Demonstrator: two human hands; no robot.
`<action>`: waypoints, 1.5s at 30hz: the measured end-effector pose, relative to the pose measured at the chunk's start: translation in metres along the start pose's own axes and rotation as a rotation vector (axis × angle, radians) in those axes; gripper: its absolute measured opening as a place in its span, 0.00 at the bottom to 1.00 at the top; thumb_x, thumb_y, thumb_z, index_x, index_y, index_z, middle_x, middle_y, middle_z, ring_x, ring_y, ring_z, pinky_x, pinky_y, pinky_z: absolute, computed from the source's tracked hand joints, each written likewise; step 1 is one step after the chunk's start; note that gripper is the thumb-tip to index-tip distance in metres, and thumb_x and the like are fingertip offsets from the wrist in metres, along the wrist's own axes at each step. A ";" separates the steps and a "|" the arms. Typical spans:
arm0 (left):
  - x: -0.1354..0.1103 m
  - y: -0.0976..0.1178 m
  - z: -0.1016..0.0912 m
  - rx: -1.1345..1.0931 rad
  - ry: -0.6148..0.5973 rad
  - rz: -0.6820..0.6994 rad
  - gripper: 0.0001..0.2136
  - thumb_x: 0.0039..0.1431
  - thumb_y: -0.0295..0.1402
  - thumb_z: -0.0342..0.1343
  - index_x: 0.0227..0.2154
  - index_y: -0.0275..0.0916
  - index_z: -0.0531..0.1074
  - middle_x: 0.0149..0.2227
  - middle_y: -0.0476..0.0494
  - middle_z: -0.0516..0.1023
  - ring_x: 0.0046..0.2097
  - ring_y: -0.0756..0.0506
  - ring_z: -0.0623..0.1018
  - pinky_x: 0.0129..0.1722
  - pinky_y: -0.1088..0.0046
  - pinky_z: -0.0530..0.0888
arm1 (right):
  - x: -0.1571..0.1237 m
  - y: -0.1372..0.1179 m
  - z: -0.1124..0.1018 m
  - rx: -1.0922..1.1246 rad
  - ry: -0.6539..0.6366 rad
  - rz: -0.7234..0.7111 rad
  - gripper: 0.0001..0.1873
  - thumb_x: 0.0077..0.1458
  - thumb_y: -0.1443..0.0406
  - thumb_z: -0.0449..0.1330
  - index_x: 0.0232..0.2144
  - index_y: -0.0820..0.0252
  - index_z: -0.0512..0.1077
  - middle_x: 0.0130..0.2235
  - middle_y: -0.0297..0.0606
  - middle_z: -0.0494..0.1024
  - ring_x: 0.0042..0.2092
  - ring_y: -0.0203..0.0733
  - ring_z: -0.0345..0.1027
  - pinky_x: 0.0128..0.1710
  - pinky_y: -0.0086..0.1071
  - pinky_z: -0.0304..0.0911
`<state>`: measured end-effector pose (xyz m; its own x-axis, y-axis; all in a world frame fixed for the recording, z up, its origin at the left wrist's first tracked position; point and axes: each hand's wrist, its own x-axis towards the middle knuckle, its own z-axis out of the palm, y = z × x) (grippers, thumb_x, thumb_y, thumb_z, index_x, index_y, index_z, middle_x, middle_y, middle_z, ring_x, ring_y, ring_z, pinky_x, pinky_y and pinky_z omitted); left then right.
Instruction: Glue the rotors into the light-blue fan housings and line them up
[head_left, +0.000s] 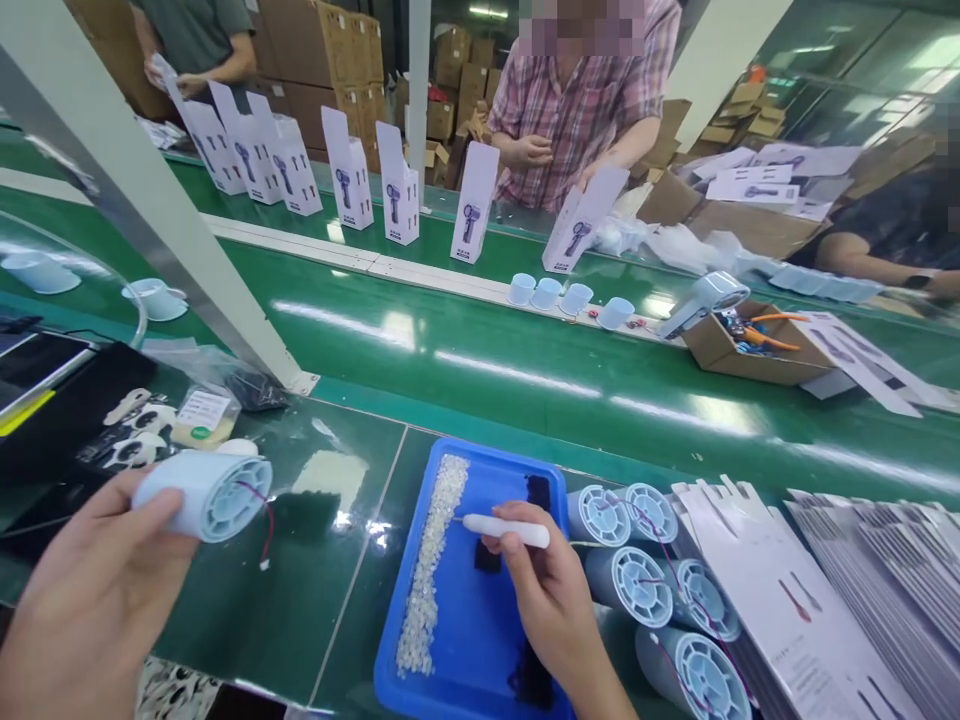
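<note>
My left hand (112, 570) is wrapped round a light blue plastic fan housing (176, 490), tilted so its spoked round end faces right. A thin red and dark wire with a small white connector hangs from that end. Over a blue tray (390, 610), my right hand (544, 580) grips a white-handled tool (506, 530) with a thin tip. The tip points left at a strip of small whitish, translucent pieces (431, 570); whether it touches them I cannot tell. Black pads (534, 675) also lie in the tray, partly behind my right hand.
Several blue housings (641, 588) with wires lie right of the tray, beside stacked flat printed cartons (795, 600). Across the green conveyor (465, 350) stand upright printed boxes (475, 205) and small blue cups (576, 298). Co-workers are behind. A white post (172, 210) rises at left.
</note>
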<state>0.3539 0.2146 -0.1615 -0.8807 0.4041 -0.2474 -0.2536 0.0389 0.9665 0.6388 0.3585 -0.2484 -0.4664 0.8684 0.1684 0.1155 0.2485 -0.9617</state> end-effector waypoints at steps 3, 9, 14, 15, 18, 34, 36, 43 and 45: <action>0.000 -0.003 0.013 -0.077 -0.042 -0.047 0.17 0.36 0.34 0.73 0.31 0.43 0.74 0.36 0.50 0.77 0.39 0.44 0.76 0.32 0.80 0.78 | -0.002 -0.001 0.000 -0.032 0.005 -0.032 0.08 0.67 0.62 0.53 0.48 0.48 0.67 0.44 0.34 0.75 0.40 0.38 0.74 0.40 0.32 0.69; -0.006 0.000 0.027 -0.059 -0.094 -0.060 0.22 0.28 0.39 0.76 0.27 0.40 0.74 0.39 0.47 0.76 0.42 0.42 0.75 0.32 0.83 0.77 | 0.006 -0.016 0.000 -0.239 0.059 -0.191 0.03 0.66 0.64 0.53 0.38 0.53 0.67 0.35 0.31 0.73 0.35 0.34 0.70 0.36 0.25 0.64; -0.006 -0.004 0.027 -0.067 -0.153 -0.092 0.21 0.30 0.39 0.76 0.27 0.40 0.72 0.37 0.47 0.75 0.40 0.43 0.75 0.30 0.83 0.76 | 0.018 -0.025 -0.007 -0.375 0.082 -0.193 0.06 0.65 0.62 0.54 0.35 0.54 0.67 0.31 0.29 0.72 0.31 0.33 0.68 0.33 0.25 0.63; -0.005 -0.006 0.024 -0.067 -0.156 -0.095 0.21 0.30 0.39 0.76 0.27 0.40 0.73 0.36 0.47 0.75 0.40 0.43 0.75 0.30 0.83 0.76 | 0.016 -0.024 -0.009 -0.371 0.125 -0.177 0.06 0.66 0.61 0.53 0.36 0.54 0.67 0.32 0.29 0.72 0.31 0.34 0.68 0.33 0.25 0.63; -0.001 -0.011 0.016 -0.059 -0.149 -0.136 0.22 0.29 0.38 0.76 0.29 0.41 0.74 0.37 0.47 0.74 0.39 0.43 0.74 0.28 0.80 0.78 | 0.001 -0.015 -0.015 -0.332 0.319 -0.124 0.07 0.67 0.59 0.51 0.40 0.53 0.67 0.35 0.31 0.72 0.31 0.34 0.68 0.32 0.26 0.64; -0.017 -0.009 0.039 -0.047 -0.275 -0.096 0.20 0.34 0.39 0.75 0.33 0.44 0.76 0.29 0.50 0.74 0.28 0.48 0.73 0.24 0.80 0.76 | -0.032 0.011 -0.019 -0.302 0.333 -0.104 0.10 0.67 0.58 0.50 0.45 0.53 0.68 0.42 0.38 0.72 0.38 0.39 0.70 0.35 0.30 0.67; -0.017 -0.010 0.036 -0.038 -0.290 -0.091 0.20 0.35 0.40 0.74 0.33 0.43 0.76 0.31 0.49 0.75 0.29 0.47 0.73 0.24 0.79 0.76 | -0.033 0.011 -0.019 -0.302 0.357 -0.099 0.11 0.67 0.57 0.50 0.44 0.55 0.68 0.42 0.39 0.73 0.38 0.40 0.70 0.34 0.30 0.67; -0.015 -0.015 0.031 -0.046 -0.359 -0.094 0.17 0.44 0.38 0.71 0.36 0.44 0.74 0.31 0.50 0.74 0.31 0.47 0.74 0.28 0.78 0.76 | -0.030 0.006 -0.018 -0.313 0.318 -0.103 0.11 0.67 0.59 0.50 0.43 0.58 0.69 0.39 0.39 0.73 0.33 0.39 0.69 0.31 0.30 0.67; -0.013 -0.017 0.031 -0.052 -0.368 -0.101 0.17 0.43 0.38 0.72 0.35 0.43 0.73 0.30 0.51 0.74 0.30 0.47 0.74 0.27 0.79 0.76 | -0.027 0.002 -0.018 -0.350 0.304 -0.124 0.10 0.67 0.60 0.50 0.42 0.57 0.68 0.38 0.38 0.74 0.34 0.39 0.70 0.31 0.29 0.66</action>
<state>0.3818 0.2370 -0.1730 -0.6503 0.7018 -0.2910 -0.3601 0.0525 0.9314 0.6674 0.3428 -0.2511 -0.2233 0.8964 0.3829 0.3883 0.4421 -0.8086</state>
